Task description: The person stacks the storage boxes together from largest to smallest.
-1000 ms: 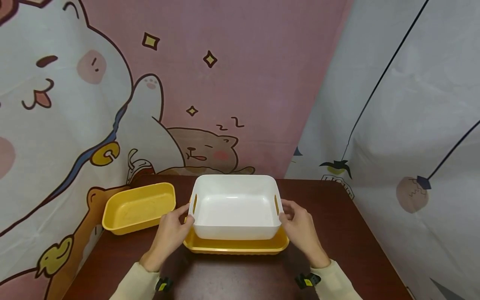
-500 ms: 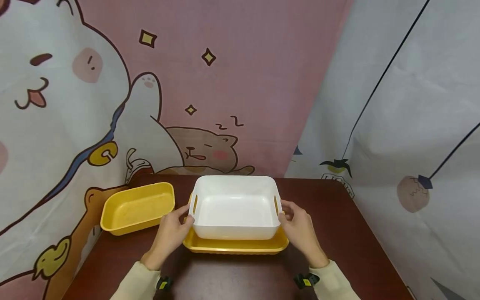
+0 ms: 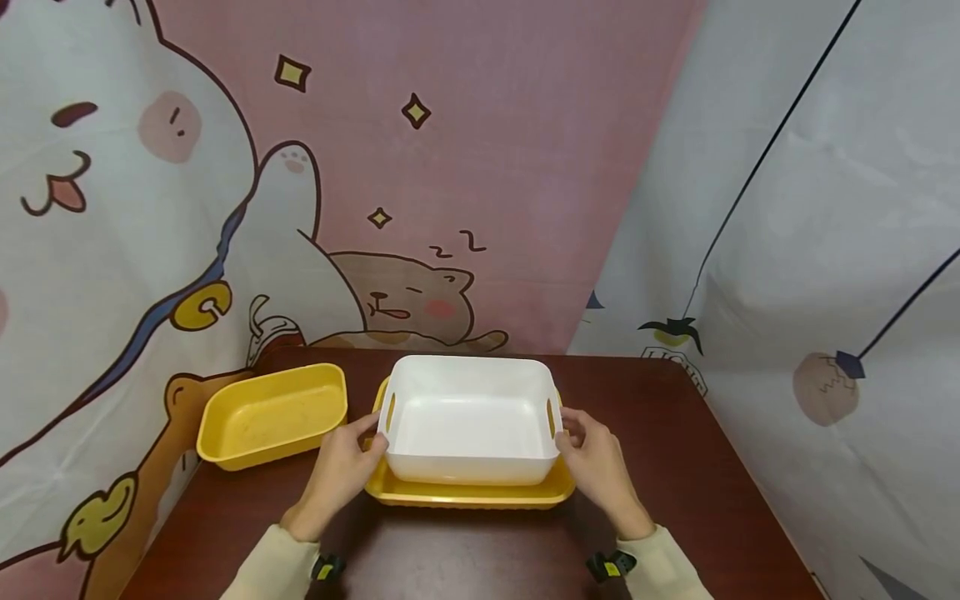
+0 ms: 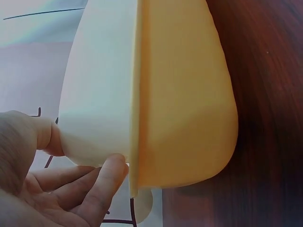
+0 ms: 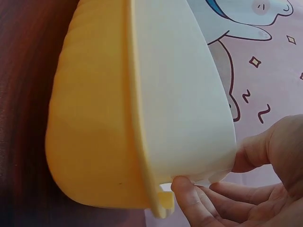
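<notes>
Both hands hold a white basket [image 3: 472,417] by its two short ends, where it has slot handles. The basket sits partly inside a larger yellow basket [image 3: 471,497], whose rim shows around its lower part. My left hand [image 3: 337,471] grips the left end, thumb on the near side; in the left wrist view its fingers [image 4: 111,172] lie under the white wall beside the yellow rim [image 4: 135,142]. My right hand [image 3: 602,467] grips the right end likewise; the right wrist view has its fingertips [image 5: 182,187] at the white wall, close to the yellow rim [image 5: 142,142].
Another yellow basket [image 3: 273,415] stands at the left on the dark brown table [image 3: 480,558], tilted in direction, near my left hand. Behind the table hangs a pink and white cloth [image 3: 510,167] with cartoon animals; a pale cloth [image 3: 810,250] hangs at the right.
The white basket has sunk slightly and tipped a little, and more of the yellow basket's rim shows behind it. Both hands keep their hold on it.
</notes>
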The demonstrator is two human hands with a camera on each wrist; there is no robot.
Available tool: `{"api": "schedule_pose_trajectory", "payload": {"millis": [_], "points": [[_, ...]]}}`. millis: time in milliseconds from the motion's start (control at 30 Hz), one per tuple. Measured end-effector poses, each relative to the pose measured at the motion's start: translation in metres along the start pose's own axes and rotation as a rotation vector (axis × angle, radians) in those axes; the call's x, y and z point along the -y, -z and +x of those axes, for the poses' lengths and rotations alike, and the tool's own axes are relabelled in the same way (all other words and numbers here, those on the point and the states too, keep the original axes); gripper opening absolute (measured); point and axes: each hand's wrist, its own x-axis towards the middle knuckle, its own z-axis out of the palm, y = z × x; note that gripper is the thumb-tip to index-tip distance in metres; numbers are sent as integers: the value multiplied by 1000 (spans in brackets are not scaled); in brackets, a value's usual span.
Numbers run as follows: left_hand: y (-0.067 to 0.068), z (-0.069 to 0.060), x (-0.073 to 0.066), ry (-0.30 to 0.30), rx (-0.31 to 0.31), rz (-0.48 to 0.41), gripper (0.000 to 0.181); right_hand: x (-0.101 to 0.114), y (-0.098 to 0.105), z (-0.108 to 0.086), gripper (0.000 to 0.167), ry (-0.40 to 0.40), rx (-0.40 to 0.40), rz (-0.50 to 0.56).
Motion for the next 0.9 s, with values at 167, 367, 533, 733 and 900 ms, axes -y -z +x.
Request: {"api": "schedule_pose_trajectory", "payload": {"millis": [167,367,533,733,900], "points": [[1,0,1,-5,-4,6,48,-3,-3,0,47,-6,-2,5],[-1,-2,2,5,8,10,48,-8,-4,1,47,-12,3,16],[-3,-3,3,14,5,12,49,-10,-5,2,48,-19,7,36],[-5,-5,4,11,-5,4,49,-9,-5,0,53,-27,16,41],[-5,-6,4,8,-8,-7,49,-7,-5,-1,53,-19,16,45]]}}
